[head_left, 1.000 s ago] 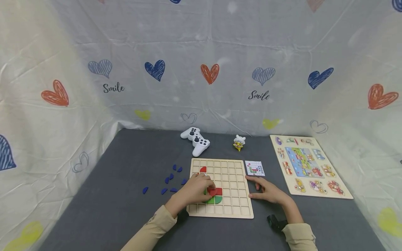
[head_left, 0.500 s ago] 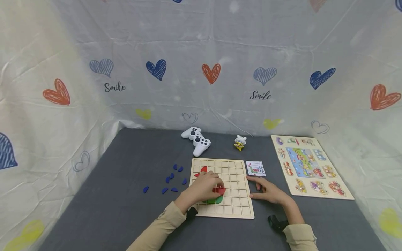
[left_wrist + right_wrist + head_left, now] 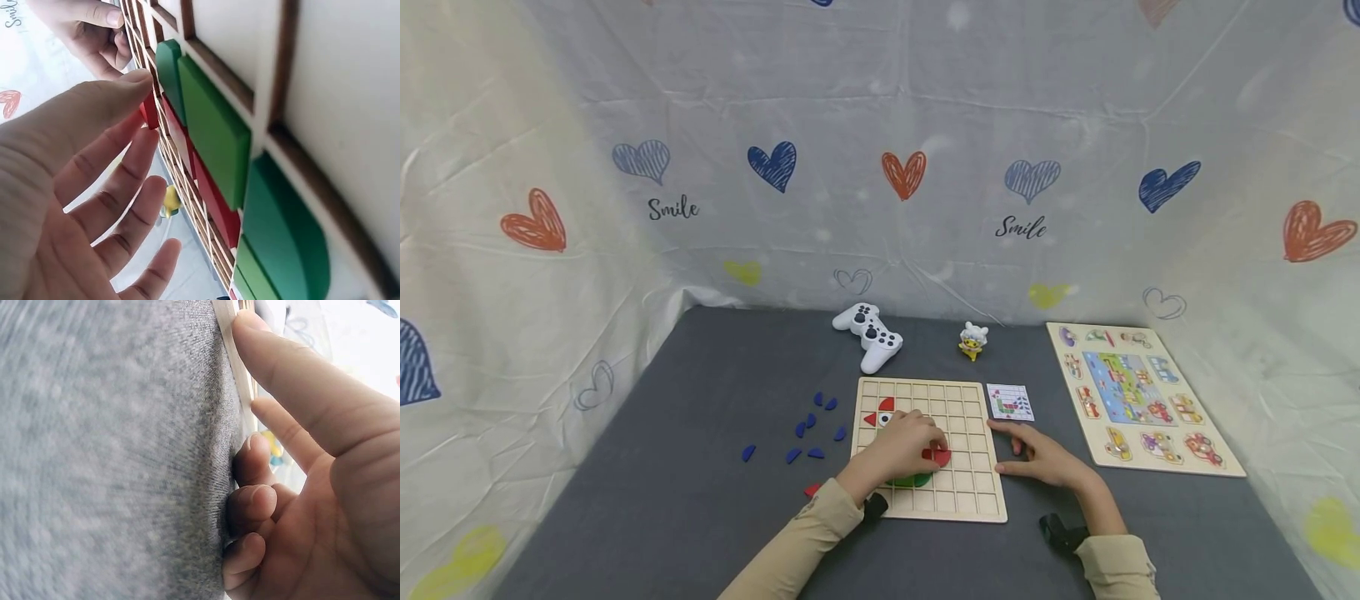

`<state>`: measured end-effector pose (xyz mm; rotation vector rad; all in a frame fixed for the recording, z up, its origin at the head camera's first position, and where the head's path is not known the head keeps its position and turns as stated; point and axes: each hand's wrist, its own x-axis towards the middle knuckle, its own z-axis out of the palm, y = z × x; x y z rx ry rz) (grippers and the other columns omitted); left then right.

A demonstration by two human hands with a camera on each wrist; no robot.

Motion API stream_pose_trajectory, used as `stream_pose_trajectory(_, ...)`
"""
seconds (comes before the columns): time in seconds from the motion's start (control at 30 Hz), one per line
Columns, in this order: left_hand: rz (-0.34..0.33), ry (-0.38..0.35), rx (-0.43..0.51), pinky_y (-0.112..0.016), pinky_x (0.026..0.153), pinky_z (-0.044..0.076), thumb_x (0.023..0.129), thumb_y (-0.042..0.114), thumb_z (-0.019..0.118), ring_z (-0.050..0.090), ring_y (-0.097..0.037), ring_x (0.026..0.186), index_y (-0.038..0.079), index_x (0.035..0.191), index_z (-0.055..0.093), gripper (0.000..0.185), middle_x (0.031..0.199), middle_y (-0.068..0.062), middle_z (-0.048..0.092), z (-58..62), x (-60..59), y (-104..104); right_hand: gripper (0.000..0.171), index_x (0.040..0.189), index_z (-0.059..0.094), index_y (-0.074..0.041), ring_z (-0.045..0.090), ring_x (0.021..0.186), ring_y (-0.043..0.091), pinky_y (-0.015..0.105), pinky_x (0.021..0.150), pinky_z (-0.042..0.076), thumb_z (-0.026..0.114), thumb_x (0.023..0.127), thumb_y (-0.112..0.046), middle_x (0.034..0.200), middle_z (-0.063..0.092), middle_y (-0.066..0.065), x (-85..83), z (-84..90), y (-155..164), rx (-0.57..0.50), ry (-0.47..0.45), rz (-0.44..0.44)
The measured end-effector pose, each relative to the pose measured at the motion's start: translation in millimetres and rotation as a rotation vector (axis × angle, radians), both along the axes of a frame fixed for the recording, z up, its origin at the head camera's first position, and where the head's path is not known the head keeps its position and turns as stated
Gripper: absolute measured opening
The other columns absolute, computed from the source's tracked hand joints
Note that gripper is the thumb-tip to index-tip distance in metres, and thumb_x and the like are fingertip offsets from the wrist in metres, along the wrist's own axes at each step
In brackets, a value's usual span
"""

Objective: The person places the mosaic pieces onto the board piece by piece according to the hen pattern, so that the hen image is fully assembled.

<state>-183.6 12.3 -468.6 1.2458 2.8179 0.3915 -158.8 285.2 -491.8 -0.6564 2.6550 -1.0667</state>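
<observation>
A small red piece (image 3: pixel 812 489) now lies uncovered on the grey cloth. The left hand (image 3: pixel 904 446), farther right on the wooden grid board (image 3: pixel 977 508) than before, pinches a red quarter-round tile (image 3: pixel 942 456). The right hand (image 3: pixel 1043 457), unmoved, presses thumb and forefinger against the board's edge.

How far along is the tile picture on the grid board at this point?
Early stage. Already placed on the wooden grid board: red pieces with an eye tile near its top-left, and green tiles. In hand: the left hand pinches a red tile over the board, while the right hand steadies its edge. Left: most cells are bare, and the blue pieces lie unused on the table.
</observation>
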Motion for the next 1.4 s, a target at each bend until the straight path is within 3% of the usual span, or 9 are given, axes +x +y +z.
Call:
stream_pose_trajectory(0.63,0.047,-0.025,0.003,-0.035,0.079,0.038,0.076,0.039,0.074,0.044,-0.007,0.077,0.026,0.089,0.071,0.019,0.079,0.012,0.056,-3.3,0.3,3.7,0.068,0.137,0.043,-0.005,0.031,0.058,0.004,0.019,0.051,0.031,0.071,0.081,-0.030,0.081,0.041,0.004,-0.1,-2.1,1.7,-0.006,0.010,0.008)
stream_pose_trajectory(1.1,0.142,-0.077,0.070,-0.031,0.070,0.036,0.071,0.037,0.079,0.043,-0.008,0.072,0.024,0.084,0.070,0.020,0.078,0.009,0.055,-2.7,0.5,2.4,0.068,0.137,0.043,-0.005,0.031,0.058,0.004,0.019,0.052,0.031,0.071,0.081,-0.030,0.081,0.041,0.005,-0.6,-1.1,1.2,-0.016,0.012,0.010)
stream_pose_trajectory(1.4,0.155,-0.068,0.109,-0.027,0.067,0.037,0.074,0.034,0.077,0.047,-0.009,0.078,0.025,0.093,0.070,0.022,0.088,0.007,0.060,4.2,6.0,-11.1,0.067,0.138,0.042,-0.005,0.031,0.058,0.005,0.019,0.052,0.030,0.071,0.081,-0.029,0.081,0.041,0.005,-0.7,-0.8,1.6,-0.016,0.004,0.013)
